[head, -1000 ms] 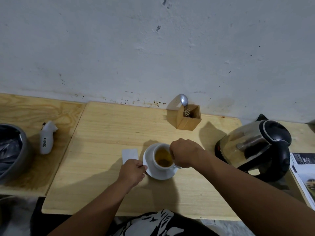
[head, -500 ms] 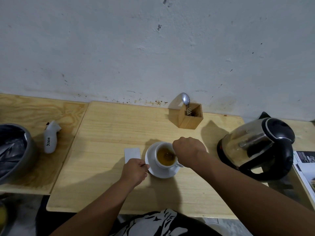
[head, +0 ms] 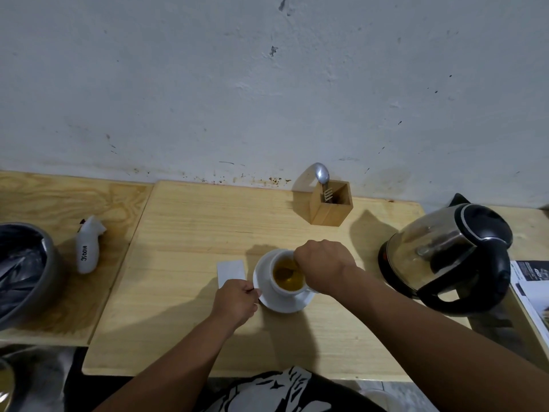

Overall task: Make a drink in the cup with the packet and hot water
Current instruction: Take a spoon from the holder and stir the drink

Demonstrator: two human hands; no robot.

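- So the white cup [head: 286, 276] sits on a white saucer [head: 282, 301], about mid-table on the light wooden table [head: 193, 233], and it's full of amber-brown liquid.
- Right hand [head: 325, 264] is curled into a loose fist right over the cup's far-right rim, fingers pointing down into it. Looks like it's pinching something thin dipped in the drink, but the hand hides it, so can't tell what exactly.
- Left hand [head: 234, 301] is closed up at the saucer's left edge, fingertips touching the rim.
- A white packet [head: 231, 272] lies flat on the table just left of the saucer, partly under the left hand's knuckles.
- Behind the cup, near the wall, there's a small wooden holder [head: 329, 208] with a spoon [head: 322, 173] and a fork sticking out.
- Off to the right, a steel kettle [head: 445, 254] with a black lid and handle stands on its base, well apart from the cup.
- Far right edge has some printed paper [head: 531, 289].
- Over on the left, on a second wooden board, a small white object [head: 87, 246] with writing and a grey bin [head: 25, 269] with a dark liner.
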